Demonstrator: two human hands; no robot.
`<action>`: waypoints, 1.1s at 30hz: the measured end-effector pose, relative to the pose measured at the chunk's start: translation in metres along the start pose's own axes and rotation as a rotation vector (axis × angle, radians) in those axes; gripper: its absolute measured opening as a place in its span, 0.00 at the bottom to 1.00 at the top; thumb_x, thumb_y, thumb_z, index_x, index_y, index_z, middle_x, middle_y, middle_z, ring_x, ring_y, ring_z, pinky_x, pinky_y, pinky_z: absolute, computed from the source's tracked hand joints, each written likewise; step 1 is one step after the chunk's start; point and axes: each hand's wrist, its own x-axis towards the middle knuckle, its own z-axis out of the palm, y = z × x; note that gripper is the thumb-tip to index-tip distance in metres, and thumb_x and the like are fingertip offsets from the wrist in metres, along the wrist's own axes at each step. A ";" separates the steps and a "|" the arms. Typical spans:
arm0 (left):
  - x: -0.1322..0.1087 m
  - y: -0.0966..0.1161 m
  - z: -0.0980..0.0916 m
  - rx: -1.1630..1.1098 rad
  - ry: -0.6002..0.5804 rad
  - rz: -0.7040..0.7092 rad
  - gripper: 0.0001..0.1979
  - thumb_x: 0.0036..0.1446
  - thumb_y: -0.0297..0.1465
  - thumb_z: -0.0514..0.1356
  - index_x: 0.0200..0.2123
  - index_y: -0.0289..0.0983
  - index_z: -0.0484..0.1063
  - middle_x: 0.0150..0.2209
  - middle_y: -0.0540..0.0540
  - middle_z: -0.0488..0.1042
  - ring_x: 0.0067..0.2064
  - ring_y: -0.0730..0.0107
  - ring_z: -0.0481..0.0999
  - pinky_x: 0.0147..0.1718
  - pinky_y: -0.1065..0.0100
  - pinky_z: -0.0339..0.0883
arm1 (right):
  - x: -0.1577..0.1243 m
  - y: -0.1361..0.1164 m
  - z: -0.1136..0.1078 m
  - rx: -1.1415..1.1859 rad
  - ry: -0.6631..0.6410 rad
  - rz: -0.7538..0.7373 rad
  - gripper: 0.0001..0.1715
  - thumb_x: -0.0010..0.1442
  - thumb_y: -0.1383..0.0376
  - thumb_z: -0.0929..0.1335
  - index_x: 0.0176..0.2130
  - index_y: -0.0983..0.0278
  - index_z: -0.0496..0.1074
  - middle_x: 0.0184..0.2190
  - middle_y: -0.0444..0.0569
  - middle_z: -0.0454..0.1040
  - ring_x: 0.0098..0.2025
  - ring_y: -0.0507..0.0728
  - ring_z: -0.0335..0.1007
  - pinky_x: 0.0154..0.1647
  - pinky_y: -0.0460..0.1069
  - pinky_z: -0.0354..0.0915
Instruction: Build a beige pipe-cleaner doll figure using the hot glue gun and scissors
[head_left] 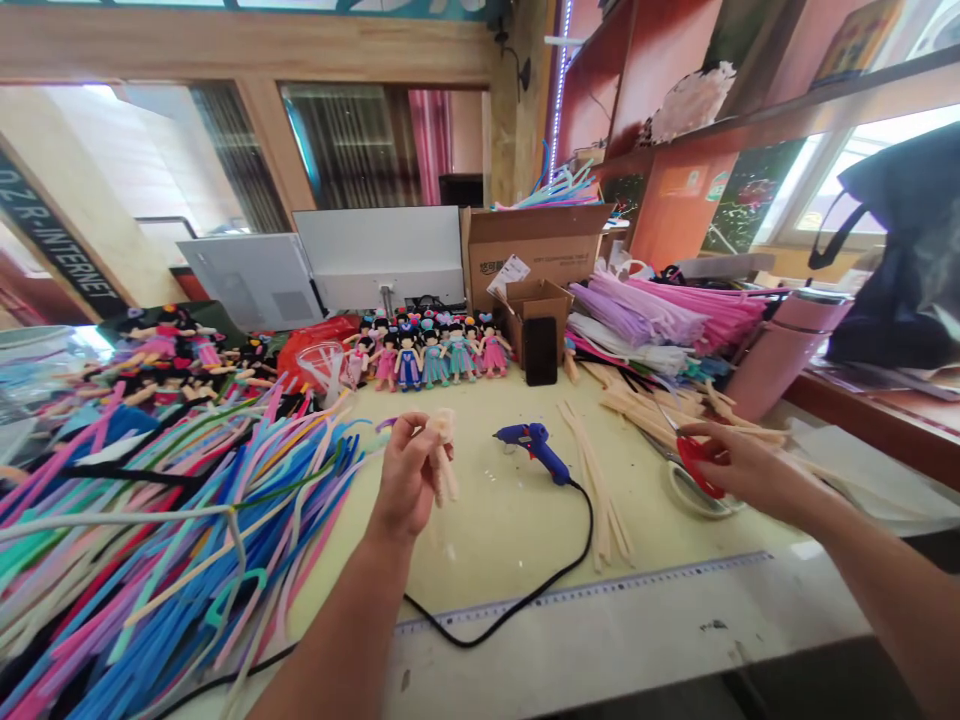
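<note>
Between the thumb and fingers of my left hand [409, 470], a small cream pipe-cleaner doll body [444, 430] is held upright, its two legs hanging down. On the right, my right hand [727, 455] is closed on the red handle of a pair of scissors [697, 466], whose blades point away over loose cream strips. A second pair of scissors with pale handles [694, 495] lies just under that hand. A blue glue gun [534, 445] rests on its side between my hands, nozzle to the left. Cream pipe cleaners [600, 500] lie to the right of it.
Finished dolls [435, 355] stand in rows at the back beside a black phone [541, 350]. Coloured pipe cleaners [187, 530] heap up on the left. A black cord [555, 580] crosses the ruler [637, 580] in front. A pink flask [787, 350] stands right.
</note>
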 end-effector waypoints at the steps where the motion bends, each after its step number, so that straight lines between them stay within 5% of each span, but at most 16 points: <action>1: 0.000 -0.001 0.000 0.002 -0.007 0.000 0.16 0.40 0.34 0.70 0.29 0.38 0.66 0.23 0.55 0.72 0.24 0.78 0.69 0.26 0.75 0.62 | -0.006 -0.009 -0.003 0.278 -0.128 -0.023 0.26 0.56 0.59 0.68 0.53 0.66 0.72 0.32 0.54 0.78 0.30 0.59 0.75 0.29 0.51 0.68; 4: -0.001 -0.003 0.000 0.010 -0.020 0.002 0.17 0.40 0.34 0.70 0.29 0.38 0.66 0.23 0.55 0.72 0.24 0.77 0.69 0.26 0.74 0.63 | -0.025 -0.049 -0.002 0.810 -0.331 -0.088 0.37 0.48 0.52 0.75 0.53 0.65 0.71 0.35 0.50 0.76 0.32 0.57 0.74 0.31 0.50 0.70; 7: 0.001 -0.005 -0.001 0.009 -0.006 0.010 0.17 0.40 0.34 0.71 0.29 0.38 0.66 0.23 0.55 0.73 0.24 0.78 0.69 0.27 0.74 0.62 | -0.038 -0.097 0.010 1.005 -0.585 -0.126 0.37 0.44 0.51 0.78 0.49 0.66 0.72 0.26 0.41 0.70 0.24 0.50 0.68 0.25 0.46 0.66; 12: 0.006 -0.006 -0.006 -0.002 0.038 0.000 0.15 0.40 0.33 0.69 0.29 0.38 0.66 0.23 0.54 0.72 0.24 0.77 0.69 0.26 0.74 0.62 | -0.035 -0.147 0.035 1.129 -0.909 -0.221 0.37 0.47 0.45 0.76 0.47 0.66 0.71 0.25 0.41 0.72 0.21 0.48 0.69 0.21 0.44 0.65; 21: 0.010 -0.009 -0.008 -0.047 0.022 -0.113 0.13 0.44 0.34 0.68 0.27 0.37 0.66 0.24 0.54 0.70 0.24 0.78 0.67 0.26 0.73 0.62 | -0.017 -0.157 0.075 1.071 -0.899 -0.309 0.30 0.52 0.50 0.75 0.47 0.64 0.68 0.25 0.37 0.66 0.21 0.45 0.66 0.22 0.42 0.64; 28: 0.008 -0.014 -0.006 -0.034 -0.026 -0.158 0.12 0.45 0.34 0.67 0.27 0.37 0.67 0.25 0.53 0.70 0.25 0.77 0.67 0.26 0.73 0.64 | -0.024 -0.151 0.076 0.999 -0.951 -0.395 0.28 0.56 0.49 0.71 0.48 0.63 0.67 0.28 0.38 0.65 0.27 0.47 0.66 0.28 0.43 0.65; 33: 0.008 -0.014 -0.005 -0.034 -0.001 -0.158 0.12 0.44 0.33 0.68 0.29 0.36 0.68 0.26 0.54 0.70 0.25 0.78 0.67 0.25 0.73 0.65 | -0.026 -0.153 0.078 0.972 -0.947 -0.332 0.29 0.56 0.48 0.70 0.49 0.64 0.68 0.27 0.40 0.67 0.24 0.47 0.67 0.22 0.43 0.62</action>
